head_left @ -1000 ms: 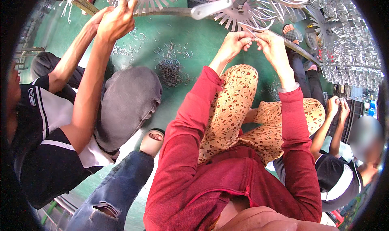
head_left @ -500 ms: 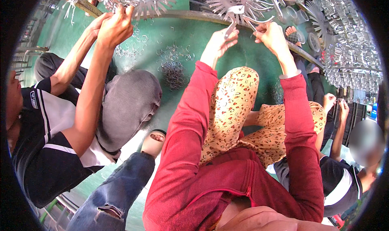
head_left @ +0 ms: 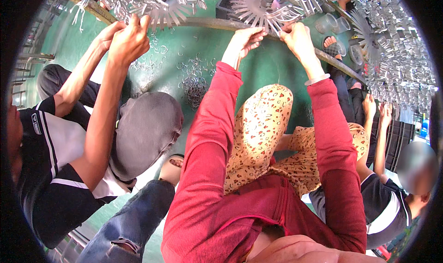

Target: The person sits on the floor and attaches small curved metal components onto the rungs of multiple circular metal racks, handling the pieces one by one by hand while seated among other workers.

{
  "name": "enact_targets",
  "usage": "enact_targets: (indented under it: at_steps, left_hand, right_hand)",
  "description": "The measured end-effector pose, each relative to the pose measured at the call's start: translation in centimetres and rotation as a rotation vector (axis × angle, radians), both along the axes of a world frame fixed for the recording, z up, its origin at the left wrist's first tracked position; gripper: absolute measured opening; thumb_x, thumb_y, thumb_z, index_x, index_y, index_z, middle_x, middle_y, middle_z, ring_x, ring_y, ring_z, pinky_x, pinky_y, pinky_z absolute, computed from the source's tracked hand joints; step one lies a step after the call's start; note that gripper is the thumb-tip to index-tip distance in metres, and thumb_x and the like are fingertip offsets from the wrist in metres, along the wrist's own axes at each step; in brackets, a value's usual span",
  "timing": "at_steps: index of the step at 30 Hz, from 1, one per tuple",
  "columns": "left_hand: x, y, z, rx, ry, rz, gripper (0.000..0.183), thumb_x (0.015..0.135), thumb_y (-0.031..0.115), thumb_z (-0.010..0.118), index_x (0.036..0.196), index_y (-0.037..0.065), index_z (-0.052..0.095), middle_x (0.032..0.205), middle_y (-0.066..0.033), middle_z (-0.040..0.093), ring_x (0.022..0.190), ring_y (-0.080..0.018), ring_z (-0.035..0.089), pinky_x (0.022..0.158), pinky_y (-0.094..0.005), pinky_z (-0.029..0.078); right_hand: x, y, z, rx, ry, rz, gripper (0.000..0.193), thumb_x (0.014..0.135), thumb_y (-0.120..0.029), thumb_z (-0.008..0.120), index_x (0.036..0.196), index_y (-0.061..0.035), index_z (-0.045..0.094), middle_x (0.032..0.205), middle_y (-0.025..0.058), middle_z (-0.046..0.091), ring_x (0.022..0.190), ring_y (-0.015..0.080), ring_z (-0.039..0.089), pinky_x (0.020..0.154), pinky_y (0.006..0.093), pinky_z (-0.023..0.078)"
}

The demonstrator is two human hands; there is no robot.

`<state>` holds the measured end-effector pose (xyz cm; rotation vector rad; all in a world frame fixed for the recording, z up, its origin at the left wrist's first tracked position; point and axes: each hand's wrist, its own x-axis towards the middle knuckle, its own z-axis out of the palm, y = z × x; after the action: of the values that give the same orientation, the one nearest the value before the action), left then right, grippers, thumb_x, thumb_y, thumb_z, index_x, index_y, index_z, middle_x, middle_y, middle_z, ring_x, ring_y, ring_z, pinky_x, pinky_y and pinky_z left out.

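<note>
A fan-like cluster of flat silver metal strips (head_left: 247, 4) hangs at the top, in front of both my hands. My left hand (head_left: 244, 42) is closed at the cluster's lower tips, its thumb and fingertips together; what they hold is too small to make out. Close beside it, my right hand (head_left: 299, 39) is pinched on a thin metal strip (head_left: 278, 28) angled down out of the cluster. A pale bangle (head_left: 317, 79) circles my right wrist.
A co-worker's hands (head_left: 128, 39) work on another metal cluster (head_left: 161, 7) at left. A rail (head_left: 217, 24) crosses below the clusters. Small curved metal pieces (head_left: 196, 90) lie heaped on the green floor. Dense hanging metal parts (head_left: 399, 55) fill the right; another person (head_left: 385, 198) sits there.
My left hand has gone from spread fingers beside a curved metal piece to closed fingertips at the strips. My right hand has shifted slightly left. The curved piece no longer shows there.
</note>
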<state>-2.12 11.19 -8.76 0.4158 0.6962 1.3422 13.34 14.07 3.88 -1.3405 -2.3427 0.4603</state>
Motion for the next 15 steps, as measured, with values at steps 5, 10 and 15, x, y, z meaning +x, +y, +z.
enact_targets:
  at_steps: [5,10,15]
  left_hand:
    - [-0.2,0.2,0.6,-0.061,0.023,-0.08,0.022,0.081,0.026,0.062,0.095,0.009,0.063,0.088,-0.005,0.066,0.067,-0.0081,0.057,0.056,-0.0217,0.045]
    - [0.0,0.3,1.4,-0.141,0.141,-0.09,0.022,0.079,0.029,0.065,0.09,0.01,0.064,0.085,-0.0015,0.066,0.065,-0.0069,0.056,0.055,-0.0214,0.043]
    - [0.1,1.0,0.6,-0.042,0.122,-0.145,0.021,0.083,0.023,0.059,0.092,0.005,0.064,0.087,-0.0048,0.066,0.059,-0.0066,0.052,0.05,-0.0208,0.041]
  right_hand:
    - [-0.5,-0.4,0.2,0.047,-0.023,0.015,0.023,0.071,-0.012,0.065,0.085,0.0061,0.064,0.078,0.02,0.064,0.075,0.0254,0.065,0.071,0.0332,0.048]
    - [-0.2,-0.2,0.1,0.091,-0.054,0.015,0.022,0.068,-0.012,0.065,0.08,0.0068,0.063,0.076,0.0204,0.064,0.074,0.0289,0.064,0.071,0.0351,0.048]
    - [0.2,0.0,-0.1,0.047,-0.052,0.019,0.018,0.068,-0.011,0.065,0.077,0.0036,0.061,0.079,0.0223,0.061,0.081,0.0375,0.06,0.072,0.0425,0.047]
